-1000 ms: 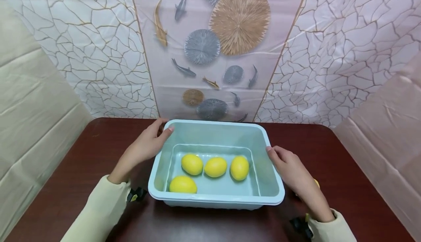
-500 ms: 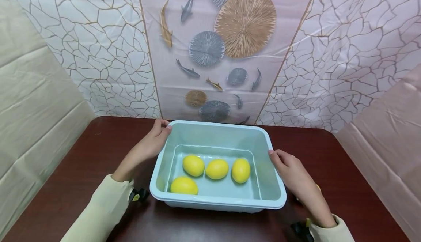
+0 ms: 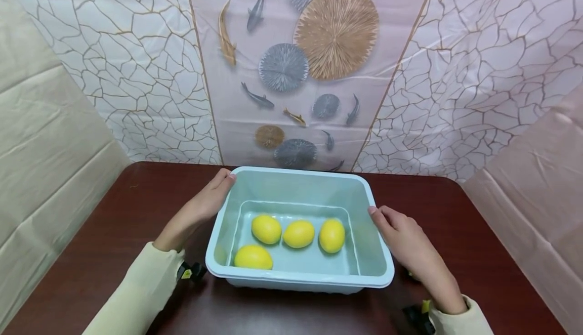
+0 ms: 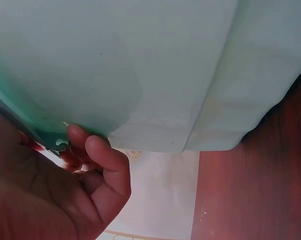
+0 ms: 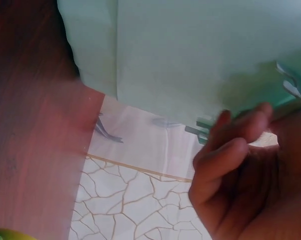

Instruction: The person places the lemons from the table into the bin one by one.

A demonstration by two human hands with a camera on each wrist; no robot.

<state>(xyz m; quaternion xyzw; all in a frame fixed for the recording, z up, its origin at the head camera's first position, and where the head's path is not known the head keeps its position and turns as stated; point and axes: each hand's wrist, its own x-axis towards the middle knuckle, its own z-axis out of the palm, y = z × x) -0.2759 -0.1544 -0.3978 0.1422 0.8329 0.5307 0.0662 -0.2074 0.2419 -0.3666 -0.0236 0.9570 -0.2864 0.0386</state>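
Note:
A light blue plastic basin (image 3: 300,278) stands on the table in the head view, with several yellow lemons (image 3: 298,234) on its floor. Three lie in a row and one is by the near left corner. My left hand (image 3: 203,207) grips the rim at the far left corner, thumb on top; in the left wrist view its curled fingers (image 4: 110,167) are under the rim against the outer wall. On the right side, my right hand (image 3: 407,238) holds the rim, thumb over the edge. Its fingers (image 5: 223,160) curl below the rim in the right wrist view.
The dark red-brown table (image 3: 136,208) ends at a patterned backdrop (image 3: 150,82) behind the basin. Pale cloth panels (image 3: 54,173) flank both sides. A yellow-green rounded thing (image 5: 10,235) shows partly at the right wrist view's lower left corner.
The left hand's index finger has drawn in toward the thumb at the basin's corner. The head view has shifted slightly; basin, lemons and right hand otherwise look the same.

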